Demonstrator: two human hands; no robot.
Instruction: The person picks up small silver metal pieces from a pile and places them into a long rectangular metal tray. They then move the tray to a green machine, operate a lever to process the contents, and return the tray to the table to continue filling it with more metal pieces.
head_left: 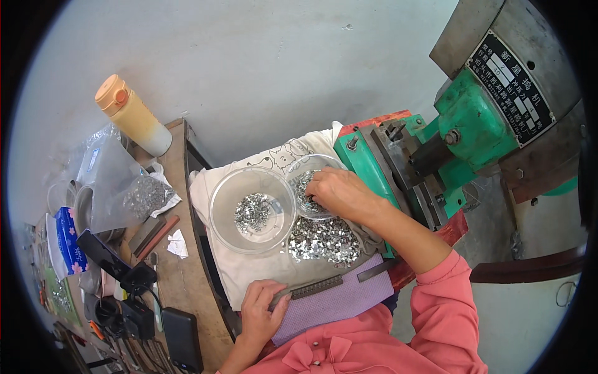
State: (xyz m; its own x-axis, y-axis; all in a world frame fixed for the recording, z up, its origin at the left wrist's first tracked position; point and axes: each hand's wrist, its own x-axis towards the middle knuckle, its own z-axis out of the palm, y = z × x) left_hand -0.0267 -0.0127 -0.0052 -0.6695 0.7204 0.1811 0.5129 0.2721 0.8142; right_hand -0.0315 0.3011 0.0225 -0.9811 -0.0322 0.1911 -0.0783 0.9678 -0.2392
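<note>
My right hand [342, 192] reaches into a small clear plastic tub [324, 160], its fingers bent down together among small silvery metal pieces [303, 186]. What the fingertips hold, if anything, is hidden. Close to my body, my left hand [261, 306] grips the left end of a dark notched metal strip [317, 286] between thumb and fingers. That strip lies over a purple textured cloth [339, 310]. A larger clear tub [219, 232] to the left contains more small metal pieces [252, 213]. Between the tubs and the strip, a loose heap of shiny metal pieces [324, 240] rests on a pale cloth [227, 274].
A green press machine [479, 124] stands at the right, its metal die block [405, 156] beside my right forearm. On the wooden table [187, 283] at left are a yellow bottle [134, 115], a plastic bag of parts [140, 193], a phone [103, 252] and a black power bank [182, 340].
</note>
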